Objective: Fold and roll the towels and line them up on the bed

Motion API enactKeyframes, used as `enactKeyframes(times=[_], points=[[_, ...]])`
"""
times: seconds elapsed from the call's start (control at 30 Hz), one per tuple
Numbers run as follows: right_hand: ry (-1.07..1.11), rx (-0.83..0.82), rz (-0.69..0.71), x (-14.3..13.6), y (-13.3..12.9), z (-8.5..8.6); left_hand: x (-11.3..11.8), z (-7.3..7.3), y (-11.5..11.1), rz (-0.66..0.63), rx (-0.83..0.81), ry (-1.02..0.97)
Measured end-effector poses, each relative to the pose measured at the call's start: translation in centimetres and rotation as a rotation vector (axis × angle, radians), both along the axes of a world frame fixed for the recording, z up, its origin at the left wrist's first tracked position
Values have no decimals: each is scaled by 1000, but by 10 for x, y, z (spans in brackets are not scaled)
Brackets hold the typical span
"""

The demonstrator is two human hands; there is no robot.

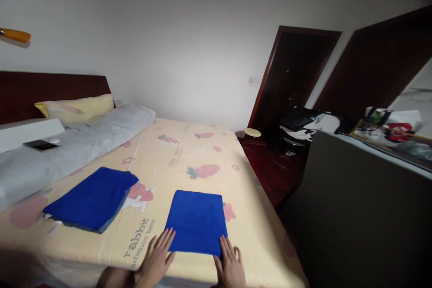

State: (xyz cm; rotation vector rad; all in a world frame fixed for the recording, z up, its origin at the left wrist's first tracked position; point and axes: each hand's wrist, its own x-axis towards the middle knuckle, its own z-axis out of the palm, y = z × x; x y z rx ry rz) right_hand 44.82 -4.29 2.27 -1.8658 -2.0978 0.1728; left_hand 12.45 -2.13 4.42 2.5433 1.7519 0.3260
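A blue cloth (199, 220), folded into a neat near-square, lies flat on the bed in front of me. My left hand (158, 254) touches its near left corner with the fingers stretched out. At the near right corner rests my right hand (231, 262), its fingers extended over the edge and the thumb close to the corner. Whether either hand pinches the fabric is not visible; both look laid flat. Further left lies a second folded blue cloth (92, 198), less even, with a grey underside showing along its near edge. Neither hand touches that one.
The bed (189, 144) has a yellow sheet with carrot prints. A rolled grey quilt (111, 130), a yellow pillow (81, 109) and a dark phone (41, 145) are at the left. A dark cabinet panel (357, 207) stands right of the bed, with a stool (252, 132) beyond.
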Motion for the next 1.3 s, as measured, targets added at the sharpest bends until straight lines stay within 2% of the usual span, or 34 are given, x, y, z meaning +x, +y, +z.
enactKeyframes(times=[0.07,0.13,0.2,0.27,0.33,0.37,0.43,0.53,0.63,0.7,0.8,0.87,0.93,1.03,1.1,1.2,1.3], points=[[-16,17,-27,4,-1,-2,-8,-3,0,71,12,20],[-16,43,-4,-11,0,-1,6,-7,-1,96,57,30],[19,45,94,-38,4,3,33,-12,0,31,106,25],[74,13,217,-64,10,8,61,-17,3,-90,143,11],[113,-12,254,-77,16,12,76,-22,9,-152,160,0],[118,-13,233,-77,18,14,77,-23,12,-136,156,-3],[110,-5,146,-65,19,16,66,-23,17,-38,123,-2],[87,-7,-7,-34,16,14,34,-19,21,158,63,15],[60,8,-108,-20,13,8,16,-17,20,230,72,33],[51,60,-113,-28,14,6,22,-17,19,201,133,17],[69,105,73,-59,21,9,51,-19,18,-27,196,-27],[91,69,199,-78,25,13,70,-20,18,-196,172,-44],[104,26,224,-86,29,17,79,-20,21,-246,129,-50],[92,-7,165,-70,32,19,69,-15,26,-164,79,-39],[78,-14,61,-49,33,16,54,-11,30,-63,52,-25],[61,-8,-113,-23,34,6,37,-8,33,58,22,-8],[44,5,-165,-14,35,-5,33,-9,34,83,12,2]])
